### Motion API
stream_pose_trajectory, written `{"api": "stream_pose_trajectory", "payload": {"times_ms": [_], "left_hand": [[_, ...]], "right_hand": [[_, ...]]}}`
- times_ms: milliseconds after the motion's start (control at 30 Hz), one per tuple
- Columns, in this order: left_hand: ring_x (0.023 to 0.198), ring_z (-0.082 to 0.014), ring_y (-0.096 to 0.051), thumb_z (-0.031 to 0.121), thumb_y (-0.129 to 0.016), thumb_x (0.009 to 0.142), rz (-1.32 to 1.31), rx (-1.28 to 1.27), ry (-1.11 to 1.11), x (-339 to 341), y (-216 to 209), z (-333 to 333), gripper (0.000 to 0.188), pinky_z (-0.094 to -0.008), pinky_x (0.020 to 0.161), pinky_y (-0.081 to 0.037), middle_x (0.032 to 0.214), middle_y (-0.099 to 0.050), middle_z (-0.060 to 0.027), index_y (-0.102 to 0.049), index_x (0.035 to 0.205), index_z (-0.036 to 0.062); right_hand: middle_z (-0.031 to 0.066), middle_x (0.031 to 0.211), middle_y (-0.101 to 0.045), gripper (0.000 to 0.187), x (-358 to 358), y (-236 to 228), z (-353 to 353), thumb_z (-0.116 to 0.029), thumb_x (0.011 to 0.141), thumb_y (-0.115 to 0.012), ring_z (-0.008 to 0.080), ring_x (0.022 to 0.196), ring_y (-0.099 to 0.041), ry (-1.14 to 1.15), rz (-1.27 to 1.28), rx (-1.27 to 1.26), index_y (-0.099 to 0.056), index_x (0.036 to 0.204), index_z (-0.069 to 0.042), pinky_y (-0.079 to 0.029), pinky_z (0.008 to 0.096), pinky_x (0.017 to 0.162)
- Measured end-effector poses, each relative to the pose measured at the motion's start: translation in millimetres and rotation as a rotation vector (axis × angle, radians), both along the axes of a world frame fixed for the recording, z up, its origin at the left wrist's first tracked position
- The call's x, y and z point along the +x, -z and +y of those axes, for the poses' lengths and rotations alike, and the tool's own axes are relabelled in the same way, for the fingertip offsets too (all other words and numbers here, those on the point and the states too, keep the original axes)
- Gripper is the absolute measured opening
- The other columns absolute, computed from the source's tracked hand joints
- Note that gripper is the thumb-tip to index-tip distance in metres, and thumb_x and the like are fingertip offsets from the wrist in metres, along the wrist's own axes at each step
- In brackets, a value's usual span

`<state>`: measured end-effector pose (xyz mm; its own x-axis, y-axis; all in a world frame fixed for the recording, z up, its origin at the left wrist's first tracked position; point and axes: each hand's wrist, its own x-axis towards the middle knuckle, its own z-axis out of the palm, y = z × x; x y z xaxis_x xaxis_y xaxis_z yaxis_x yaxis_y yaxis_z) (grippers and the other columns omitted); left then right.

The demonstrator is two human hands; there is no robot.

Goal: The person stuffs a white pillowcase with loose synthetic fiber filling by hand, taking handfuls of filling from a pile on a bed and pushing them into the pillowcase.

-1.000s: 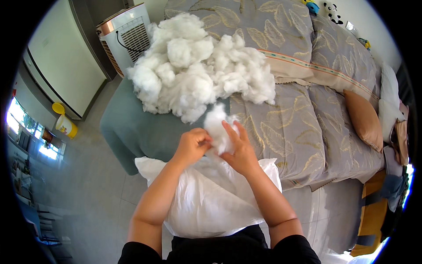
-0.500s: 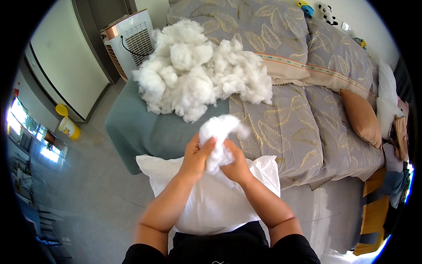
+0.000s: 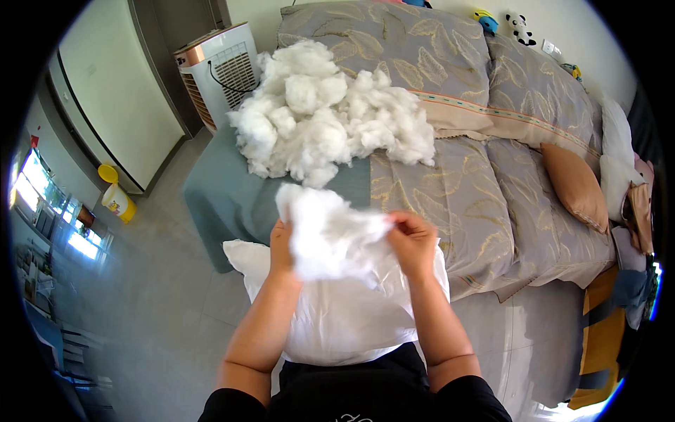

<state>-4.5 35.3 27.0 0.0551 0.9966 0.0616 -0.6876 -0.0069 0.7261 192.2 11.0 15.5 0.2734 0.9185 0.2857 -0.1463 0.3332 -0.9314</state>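
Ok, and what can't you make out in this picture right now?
All in the head view:
Left hand: most fingers hidden behind the white fiberfill tuft.
White pillow cover: upper middle edge hidden by that tuft.
Blue object: cut off by the top edge.
Black shirt: print cut off by the lower edge.

Fluff (image 3: 327, 235) fills the gap between left grip (image 3: 283, 247) and right grip (image 3: 412, 239), the white case (image 3: 344, 320) lying below. Ahead, the fibre heap (image 3: 316, 109) blocks passage — rightward, the patterned cover (image 3: 439, 183) leaves room up to the brown cushion (image 3: 575, 186).
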Motion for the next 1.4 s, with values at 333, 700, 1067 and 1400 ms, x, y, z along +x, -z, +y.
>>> {"api": "stream_pose_trajectory", "payload": {"times_ms": [333, 700, 1067, 1400], "left_hand": [[0.085, -0.0158, -0.06, 0.018, -0.056, 0.087, -0.271, 0.04, 0.441, 17.3, 34.2, -13.7, 0.028, -0.029, 0.07, -0.052, 0.1, -0.061, -0.0071, -0.052, 0.11, 0.0032], [0.101, -0.0248, -0.055, 0.035, -0.037, 0.094, -0.197, 0.027, 0.197, -10.5, 29.9, 14.4, 0.039, -0.0392, 0.084, -0.048, 0.112, -0.054, -0.0129, -0.043, 0.121, 0.0068], [0.092, -0.016, -0.057, 0.041, -0.054, 0.088, 0.182, -0.132, -0.031, 15.0, 11.1, 2.9, 0.049, -0.0318, 0.079, -0.049, 0.108, -0.057, -0.007, -0.049, 0.114, -0.0006], [0.077, -0.0176, -0.057, 0.046, -0.039, 0.093, 0.873, 0.26, -0.128, 28.5, 26.6, -2.3, 0.052, -0.0268, 0.07, -0.046, 0.084, -0.06, -0.0123, -0.055, 0.095, -0.0035]], "right_hand": [[0.0137, 0.104, -0.058, 0.038, -44.6, -19.0, -27.6, 0.006, 0.057, -0.067, 0.0245, 0.094, -0.057, -0.114, -0.406, 0.281, -0.064, 0.094, -0.002, -0.046, 0.0301, 0.076], [0.0083, 0.091, -0.061, 0.032, 12.6, -10.5, -12.5, 0.004, 0.067, -0.064, 0.0182, 0.085, -0.058, -0.141, -0.297, 0.021, -0.06, 0.099, 0.0, -0.047, 0.0311, 0.077], [0.003, 0.087, -0.065, 0.025, -6.1, 25.1, 17.5, 0.007, 0.07, -0.061, 0.0132, 0.075, -0.06, 0.057, 0.052, -0.073, -0.064, 0.094, -0.002, -0.049, 0.0257, 0.069], [0.0058, 0.098, -0.061, 0.038, -29.7, 2.1, 14.7, -0.003, 0.073, -0.065, 0.0112, 0.086, -0.057, -0.101, -0.167, 0.08, -0.057, 0.11, 0.0, -0.049, 0.0261, 0.069]]}}
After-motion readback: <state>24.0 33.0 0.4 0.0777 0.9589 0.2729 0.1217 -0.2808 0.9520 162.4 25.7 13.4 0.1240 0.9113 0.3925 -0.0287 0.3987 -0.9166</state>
